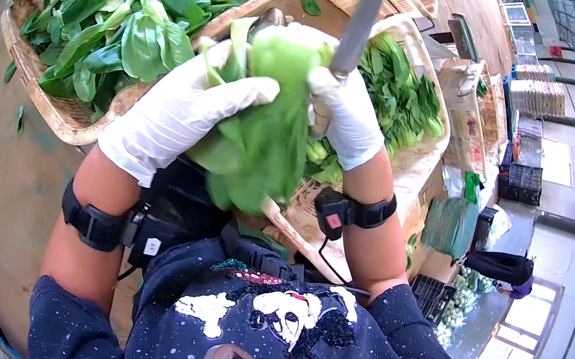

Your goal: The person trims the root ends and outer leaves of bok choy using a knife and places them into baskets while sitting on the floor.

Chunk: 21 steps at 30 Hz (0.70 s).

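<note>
Bok choy head (pixel 258 142) seems to be mid-trim; for the next cut, the blade should be kept clear of the left thumb. Head is held up between the hands, leaves hanging, blurred. Left hand (pixel 201 101) is curled round its left side; knife (pixel 368 15) is gripped in the right hand (pixel 349 113), blade angled up-right. Both forearms are raised.

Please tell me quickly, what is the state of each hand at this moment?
Left hand: closed on the leafy green vegetable.
Right hand: closed, holding the knife; whether it also grips the vegetable cannot be told.
</note>
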Available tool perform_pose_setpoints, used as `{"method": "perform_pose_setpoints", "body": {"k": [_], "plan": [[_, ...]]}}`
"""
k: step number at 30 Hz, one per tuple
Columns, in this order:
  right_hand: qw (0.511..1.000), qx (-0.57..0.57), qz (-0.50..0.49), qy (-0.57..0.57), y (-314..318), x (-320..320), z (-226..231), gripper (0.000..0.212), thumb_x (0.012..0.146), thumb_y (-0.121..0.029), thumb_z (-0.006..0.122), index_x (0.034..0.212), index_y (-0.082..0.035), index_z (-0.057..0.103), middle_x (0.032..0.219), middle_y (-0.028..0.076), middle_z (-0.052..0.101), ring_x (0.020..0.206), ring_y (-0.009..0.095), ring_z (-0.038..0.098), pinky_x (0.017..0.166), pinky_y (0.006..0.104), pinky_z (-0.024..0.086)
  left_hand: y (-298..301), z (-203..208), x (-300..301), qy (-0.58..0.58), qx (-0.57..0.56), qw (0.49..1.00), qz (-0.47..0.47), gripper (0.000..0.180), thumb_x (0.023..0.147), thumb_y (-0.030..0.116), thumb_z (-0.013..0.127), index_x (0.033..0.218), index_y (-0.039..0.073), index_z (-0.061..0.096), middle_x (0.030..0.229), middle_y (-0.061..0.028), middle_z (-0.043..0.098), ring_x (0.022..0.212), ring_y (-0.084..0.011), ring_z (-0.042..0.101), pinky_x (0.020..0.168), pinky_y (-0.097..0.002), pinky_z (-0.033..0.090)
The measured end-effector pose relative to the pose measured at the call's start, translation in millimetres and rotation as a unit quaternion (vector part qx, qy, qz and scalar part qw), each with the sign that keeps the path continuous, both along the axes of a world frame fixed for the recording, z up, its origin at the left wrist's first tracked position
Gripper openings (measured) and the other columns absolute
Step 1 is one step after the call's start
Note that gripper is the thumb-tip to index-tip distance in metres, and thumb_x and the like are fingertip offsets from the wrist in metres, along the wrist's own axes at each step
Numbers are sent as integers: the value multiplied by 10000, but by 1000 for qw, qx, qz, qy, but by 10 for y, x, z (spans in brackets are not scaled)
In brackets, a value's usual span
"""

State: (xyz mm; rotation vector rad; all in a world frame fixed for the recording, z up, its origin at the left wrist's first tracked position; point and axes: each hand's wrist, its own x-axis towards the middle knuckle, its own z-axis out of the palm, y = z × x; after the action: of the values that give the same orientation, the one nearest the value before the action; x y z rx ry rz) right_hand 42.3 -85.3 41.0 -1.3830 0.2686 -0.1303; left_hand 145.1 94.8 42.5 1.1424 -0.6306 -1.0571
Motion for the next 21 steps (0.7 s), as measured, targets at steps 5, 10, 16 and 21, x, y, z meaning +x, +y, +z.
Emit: {"method": "perform_pose_setpoints", "body": {"k": [5, 10, 16, 21], "plan": [[988, 156, -18, 1, -119, -623, -284, 824, 761, -578, 624, 1345, -61, 359, 1234, 125, 511, 1090, 250, 535, 921, 377, 466, -63, -108, -3, 216, -1, 972, -96, 326, 834, 174, 613, 1098, 5, 526, 960, -94, 635, 807, -166, 629, 780, -289, 503], [973, 213, -58, -66, 102, -684, -156, 926, 710, -481, 728, 1383, -21, 288, 1277, 126, 489, 1122, 232, 515, 943, 383, 444, 711, -291, 1201, -352, 231, 847, 325, 448, 864, 323, 588, 1147, -20, 534, 1051, -92, 618, 910, -147, 591, 849, -279, 452], [987, -100, -69, 104, 158, -428, 55, 542, 767, -153, 677, 1249, -2, 481, 1032, 41, 597, 793, 75, 548, 668, 216, 441, -105, -99, -312, -204, -18, 975, 86, 752, 685, 195, 794, 1299, 26, 394, 1204, -72, 493, 1115, -151, 448, 995, -296, 344], [914, -333, 186, 140, -97, 3, 579, 327, 715, -189, 721, 976, -9, 640, 833, 48, 643, 758, 68, 541, 718, 233, 457, 84, -300, -134, -15, 4, 998, 56, 721, 642, 113, 809, 1252, 26, 435, 1177, -48, 513, 1090, -140, 491, 975, -301, 378]]}}
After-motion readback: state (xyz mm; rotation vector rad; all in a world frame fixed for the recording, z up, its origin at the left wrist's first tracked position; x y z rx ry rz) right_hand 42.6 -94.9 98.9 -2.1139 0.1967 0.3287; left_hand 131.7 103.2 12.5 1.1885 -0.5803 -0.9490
